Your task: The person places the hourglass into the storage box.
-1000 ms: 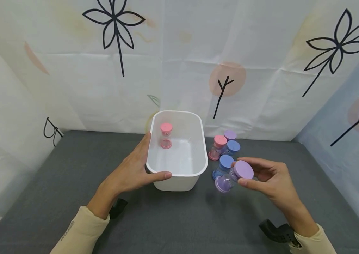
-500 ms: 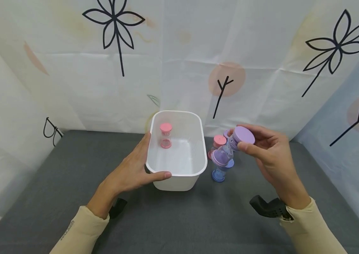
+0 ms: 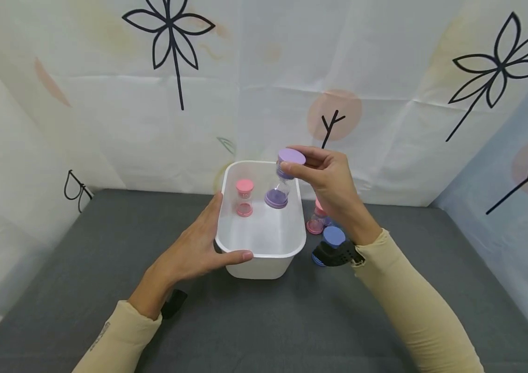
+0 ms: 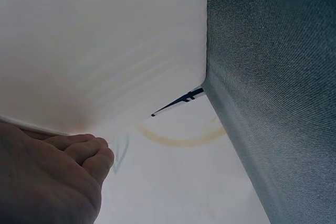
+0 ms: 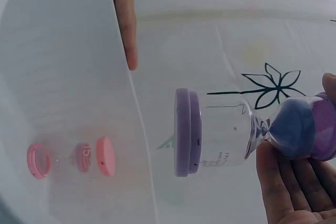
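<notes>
My right hand (image 3: 333,181) grips a purple hourglass sand timer (image 3: 276,198) by its top cap, holding it upright over the white plastic tub (image 3: 264,256). In the right wrist view, dark sand sits in the timer's bulb near the fingers and the other bulb (image 5: 226,135) is clear. My left hand (image 3: 194,254) rests against the tub's near left corner, fingers straight along the outer wall and thumb lying on the front rim. Inside the tub stands a pink sand timer (image 3: 244,198).
Right of the tub, partly behind my right wrist, stand another pink sand timer (image 3: 315,225) and a blue sand timer (image 3: 334,237). Further timers there are mostly hidden. A patterned white cloth (image 3: 273,103) hangs behind the grey tabletop (image 3: 264,326).
My right hand has carried the purple sand timer up and left, from above the group of timers to over the tub. The left hand and tub have stayed put.
</notes>
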Tool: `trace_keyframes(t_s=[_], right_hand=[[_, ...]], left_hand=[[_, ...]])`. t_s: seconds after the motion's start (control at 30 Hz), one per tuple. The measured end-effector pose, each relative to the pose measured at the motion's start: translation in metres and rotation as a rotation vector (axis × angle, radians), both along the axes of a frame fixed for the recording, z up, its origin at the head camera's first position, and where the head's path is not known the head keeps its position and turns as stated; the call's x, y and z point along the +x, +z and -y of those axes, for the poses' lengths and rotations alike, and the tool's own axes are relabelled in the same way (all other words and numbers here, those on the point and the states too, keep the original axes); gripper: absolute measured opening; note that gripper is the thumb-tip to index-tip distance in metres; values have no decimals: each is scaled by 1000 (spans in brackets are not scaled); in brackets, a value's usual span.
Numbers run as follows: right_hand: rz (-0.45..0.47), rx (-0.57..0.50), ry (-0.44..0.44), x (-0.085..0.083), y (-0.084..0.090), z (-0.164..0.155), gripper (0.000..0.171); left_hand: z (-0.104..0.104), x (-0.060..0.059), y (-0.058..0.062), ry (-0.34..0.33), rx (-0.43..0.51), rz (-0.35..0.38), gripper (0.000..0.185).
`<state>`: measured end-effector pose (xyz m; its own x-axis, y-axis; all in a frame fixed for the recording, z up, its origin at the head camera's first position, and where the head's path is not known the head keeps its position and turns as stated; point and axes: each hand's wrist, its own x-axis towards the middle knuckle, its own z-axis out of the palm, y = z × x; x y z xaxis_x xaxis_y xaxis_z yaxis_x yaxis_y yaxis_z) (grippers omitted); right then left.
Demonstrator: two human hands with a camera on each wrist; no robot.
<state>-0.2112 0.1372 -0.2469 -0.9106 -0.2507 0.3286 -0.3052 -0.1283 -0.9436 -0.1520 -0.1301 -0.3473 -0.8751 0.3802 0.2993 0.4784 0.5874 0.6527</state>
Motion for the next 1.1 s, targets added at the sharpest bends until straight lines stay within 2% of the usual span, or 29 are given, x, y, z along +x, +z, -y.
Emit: trace_keyframes(t_s=[0.2,0.53,0.83,1.1], right_hand=[[39,96,-13,-22,-1,25,37],[53,252,-38,-42,-9,59,32],[130,364,-46,-47,-29,80,34],[120,500,-74,-48,-38,87,38]], left_hand=[[-1,-2,0,-9,8,-7,126],[0,0,0,13,-16,39,128],[0,0,-1,8,-11,31,127],[0,1,1,8,-44,45,128]])
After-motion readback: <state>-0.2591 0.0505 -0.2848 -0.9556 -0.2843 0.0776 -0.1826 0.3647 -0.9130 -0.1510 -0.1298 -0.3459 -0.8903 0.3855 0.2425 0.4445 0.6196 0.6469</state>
